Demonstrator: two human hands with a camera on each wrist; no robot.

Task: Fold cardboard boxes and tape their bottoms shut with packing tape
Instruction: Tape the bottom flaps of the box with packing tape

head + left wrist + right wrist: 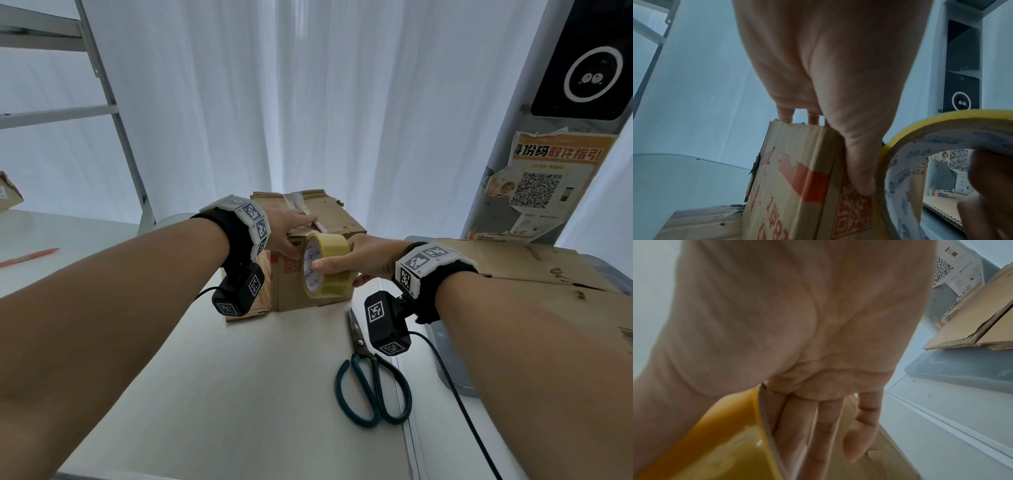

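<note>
A small worn cardboard box stands on the white table, an old tape strip along its top seam. My left hand lies over its near top edge, fingers flat on top. Its thumb presses down the printed front face of the box. My right hand grips a yellow roll of packing tape held against that front face, thumb on the rim and fingers through the core. In the right wrist view the tape roll sits under my fingers. The tape's free end is hidden.
Teal-handled scissors lie on the table just in front of my right wrist. Flattened cardboard rests on a grey bin at the right. A red pen lies far left. A metal rack and a pillar with a poster stand behind.
</note>
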